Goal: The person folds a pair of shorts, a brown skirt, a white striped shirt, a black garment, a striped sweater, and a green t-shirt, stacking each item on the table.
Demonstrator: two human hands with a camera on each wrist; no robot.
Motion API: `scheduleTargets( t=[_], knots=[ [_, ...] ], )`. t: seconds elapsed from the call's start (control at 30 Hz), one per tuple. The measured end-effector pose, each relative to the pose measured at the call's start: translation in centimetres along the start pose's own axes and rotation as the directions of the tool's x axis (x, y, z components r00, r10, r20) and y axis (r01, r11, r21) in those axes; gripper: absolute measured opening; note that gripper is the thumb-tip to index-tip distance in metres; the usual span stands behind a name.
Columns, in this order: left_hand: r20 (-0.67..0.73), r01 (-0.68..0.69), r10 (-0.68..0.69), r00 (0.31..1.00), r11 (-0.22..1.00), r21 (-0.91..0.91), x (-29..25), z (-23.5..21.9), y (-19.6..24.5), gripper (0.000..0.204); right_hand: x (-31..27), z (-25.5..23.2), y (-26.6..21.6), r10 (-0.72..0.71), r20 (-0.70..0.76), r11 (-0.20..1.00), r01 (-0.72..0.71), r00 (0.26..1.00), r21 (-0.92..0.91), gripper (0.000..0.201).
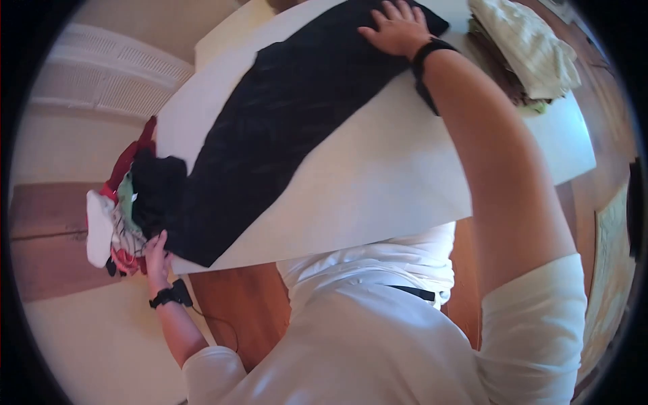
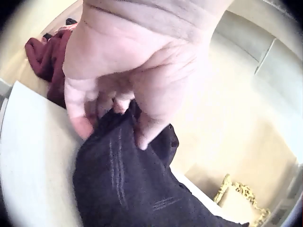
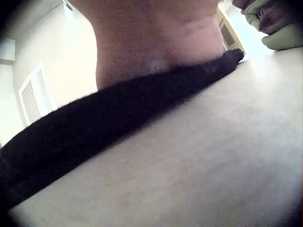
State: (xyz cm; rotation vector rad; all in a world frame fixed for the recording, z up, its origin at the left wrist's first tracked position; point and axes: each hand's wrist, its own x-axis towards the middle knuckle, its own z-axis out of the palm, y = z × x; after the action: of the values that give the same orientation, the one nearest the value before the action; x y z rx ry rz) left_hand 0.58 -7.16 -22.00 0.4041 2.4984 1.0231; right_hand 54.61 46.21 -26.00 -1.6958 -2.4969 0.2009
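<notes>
A pair of black trousers [image 1: 290,108], folded lengthwise, stretches diagonally across the white table [image 1: 378,162]. My left hand [image 1: 158,258] is at the near left end of the trousers. In the left wrist view, thumb and fingers of the left hand [image 2: 128,71] pinch the dark cloth [image 2: 128,175] at the table's edge. My right hand [image 1: 399,28] lies flat with spread fingers on the far end of the trousers. In the right wrist view its fingers are hidden behind the cloth [image 3: 113,113], and mostly the wrist shows.
Beside the left hand, a heap of clothes hangs at the table's left end, with a white piece [image 1: 100,228], a green piece [image 1: 125,196] and a dark red piece [image 1: 128,158]. A stack of folded clothes [image 1: 526,47] sits at the far right. Wooden floor [image 1: 250,304] shows below.
</notes>
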Motion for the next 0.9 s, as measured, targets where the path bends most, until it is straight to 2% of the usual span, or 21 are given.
scheduleTargets(
  t=[0.03,0.1,0.13,0.2,0.23,0.27,0.3,0.37,0.4,0.5,0.53,0.63,0.67,0.7,0.77,0.8,0.83,0.9],
  knots=[
    [0.052,0.032,-0.030,0.998,0.998,-0.046,2.9,-2.0,-3.0,0.037,0.0,0.5,0.3,-0.017,-0.058,1.000,0.018,0.998,0.013,0.077],
    [0.185,0.134,-0.125,0.975,0.990,-0.037,2.5,-1.7,-3.0,0.058,-1.1,-0.1,0.5,-0.045,-0.117,0.999,0.045,0.992,-0.004,0.076],
    [0.136,0.079,-0.081,0.987,0.997,0.025,-0.9,1.2,-0.6,0.069,-0.3,0.9,0.4,-0.035,-0.142,0.999,0.039,0.989,0.023,0.076],
    [0.090,0.059,-0.084,0.992,0.967,0.250,-3.9,2.6,1.2,0.085,-0.7,0.7,0.4,-0.035,-0.106,0.999,0.038,0.994,0.027,0.079],
    [0.110,-0.030,-0.008,0.994,0.939,0.343,-5.1,2.8,1.8,0.092,-1.2,1.9,0.6,-0.026,-0.304,0.999,0.033,0.952,0.019,0.071],
    [0.128,-0.117,0.067,0.989,0.894,0.432,-6.3,3.1,2.3,0.099,-0.4,2.4,0.9,0.008,-0.223,1.000,-0.010,0.975,-0.007,0.077],
    [0.079,0.059,-0.108,0.991,0.881,0.469,-5.2,2.4,1.8,0.096,-0.1,3.0,1.0,0.006,-0.225,1.000,-0.004,0.974,0.013,0.076],
    [-0.033,0.371,-0.413,0.910,0.779,0.505,-2.5,1.6,0.3,0.095,-0.2,3.0,1.4,-0.004,-0.193,1.000,0.004,0.981,0.000,0.077],
    [-0.010,0.329,-0.379,0.925,0.790,0.517,-4.3,2.8,1.8,0.082,-0.4,3.1,2.1,0.012,-0.183,1.000,-0.013,0.983,-0.008,0.077],
    [0.154,0.096,-0.185,0.971,0.884,0.458,-5.2,3.4,1.9,0.069,-0.2,2.6,1.2,0.004,-0.173,0.999,-0.009,0.985,-0.031,0.077],
    [0.205,0.092,-0.171,0.964,0.933,0.348,-6.4,4.2,3.3,0.050,0.0,2.5,1.2,0.000,-0.172,1.000,-0.004,0.985,-0.025,0.077],
    [0.154,0.021,-0.069,0.986,0.955,0.295,-6.3,5.3,3.7,0.040,0.5,3.1,1.4,-0.008,-0.192,0.999,0.001,0.981,-0.036,0.075],
    [0.248,-0.049,0.022,0.969,0.993,0.103,-6.4,5.6,3.4,0.038,0.7,3.3,1.2,-0.014,-0.203,1.000,0.009,0.979,-0.022,0.075],
    [0.254,-0.022,0.038,0.967,0.998,-0.064,-5.9,5.6,2.9,0.039,0.7,3.3,1.3,-0.020,-0.213,1.000,0.018,0.977,-0.009,0.074],
    [0.243,0.024,0.079,0.967,0.918,-0.395,-4.7,5.0,1.9,0.041,0.6,3.0,1.5,-0.043,-0.221,0.999,0.046,0.974,0.006,0.074],
    [0.311,0.111,0.081,0.947,0.827,-0.551,-5.7,5.0,3.1,0.041,1.0,3.2,1.9,-0.076,-0.255,0.997,0.075,0.964,-0.014,0.073],
    [0.312,0.105,0.128,0.942,0.767,-0.633,-7.7,5.6,4.5,0.041,0.9,2.5,2.3,-0.117,-0.257,0.992,0.100,0.959,-0.081,0.071],
    [0.249,0.139,0.059,0.967,0.696,-0.704,-5.8,3.4,2.5,0.042,0.7,2.6,2.3,-0.143,-0.373,0.990,0.132,0.917,-0.054,0.069]
  ],
)
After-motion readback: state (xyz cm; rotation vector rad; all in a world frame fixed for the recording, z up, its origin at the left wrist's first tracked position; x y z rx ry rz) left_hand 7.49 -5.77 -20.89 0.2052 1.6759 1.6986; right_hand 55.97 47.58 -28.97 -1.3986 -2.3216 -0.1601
